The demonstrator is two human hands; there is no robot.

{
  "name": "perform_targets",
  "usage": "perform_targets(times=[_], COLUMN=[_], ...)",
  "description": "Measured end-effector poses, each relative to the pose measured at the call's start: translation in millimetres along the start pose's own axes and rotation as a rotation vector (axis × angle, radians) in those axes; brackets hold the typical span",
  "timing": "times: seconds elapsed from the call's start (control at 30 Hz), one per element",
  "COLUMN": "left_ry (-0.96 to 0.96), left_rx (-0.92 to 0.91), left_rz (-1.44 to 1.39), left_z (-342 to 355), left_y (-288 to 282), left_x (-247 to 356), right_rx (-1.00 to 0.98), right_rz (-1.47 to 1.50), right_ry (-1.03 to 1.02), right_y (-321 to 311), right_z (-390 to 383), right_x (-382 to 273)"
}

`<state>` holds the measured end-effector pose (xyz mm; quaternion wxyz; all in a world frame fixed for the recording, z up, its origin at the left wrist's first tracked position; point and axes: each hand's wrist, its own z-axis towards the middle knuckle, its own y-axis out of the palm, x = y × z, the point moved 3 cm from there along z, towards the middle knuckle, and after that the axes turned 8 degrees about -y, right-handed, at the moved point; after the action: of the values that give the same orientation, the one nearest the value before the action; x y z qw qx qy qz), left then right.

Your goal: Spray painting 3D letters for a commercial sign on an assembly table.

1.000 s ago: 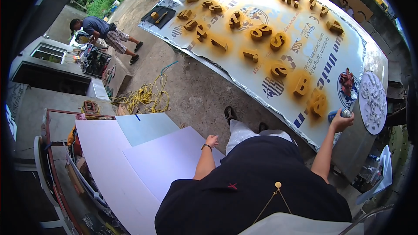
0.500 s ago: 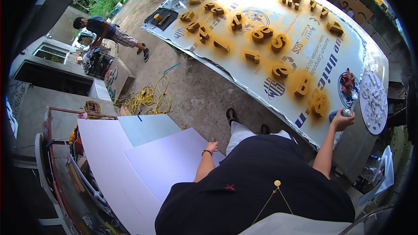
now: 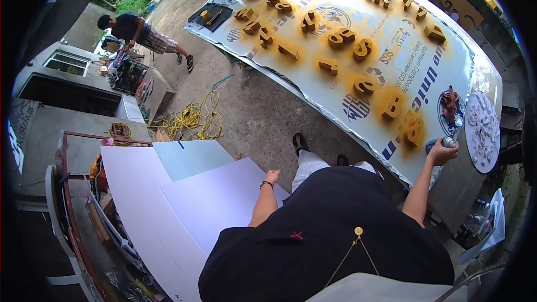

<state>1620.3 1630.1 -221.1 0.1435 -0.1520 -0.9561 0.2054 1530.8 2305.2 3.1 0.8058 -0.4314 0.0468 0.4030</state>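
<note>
At the near right corner of the table, my right hand (image 3: 443,155) is closed round a spray can (image 3: 448,142) with a blue body and a silvery top end. My left hand (image 3: 272,177) hangs low in front of me, fingers closed; whatever they may hold is hidden. Across the printed metal-faced panel (image 3: 425,159) on the table stand several raised gold-coloured letters (image 3: 362,49), with ochre overspray around them. An ampersand shape (image 3: 413,133) and a letter B (image 3: 391,108) are the ones nearest my right hand. A crumpled reddish-brown rag (image 3: 449,104) lies beyond the can.
A round white board (image 3: 482,132) bearing small white pieces is at the right. White sheets (image 3: 137,212) lie on my left, by a yellow cable heap (image 3: 196,120). A black tray (image 3: 215,20) sits at the table's far left. One person (image 3: 137,32) stands left; another is partly visible at the far edge.
A small gold-coloured piece at my left fingers no longer shows, and that hand has turned and risen slightly. The right hand keeps the can at the corner. The view has shifted a little.
</note>
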Motion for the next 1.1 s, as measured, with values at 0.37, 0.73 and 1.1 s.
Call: perform_targets(times=[0.37,0.73,1.1], left_ry=[0.225,-0.145,-0.123], left_rx=[0.474,0.715,0.551], left_rz=[0.104,0.07,0.083], left_z=[-11,-74,-52], left_y=[14,-4,-4], left_x=[6,8,-5], right_rx=[0.033,0.034,0.016], right_rz=[-0.071,-0.061,-0.077], right_ry=[-0.022,-0.057,-0.033], right_y=[8,15,13], right_z=[0,0,1], right_x=[31,29,31])
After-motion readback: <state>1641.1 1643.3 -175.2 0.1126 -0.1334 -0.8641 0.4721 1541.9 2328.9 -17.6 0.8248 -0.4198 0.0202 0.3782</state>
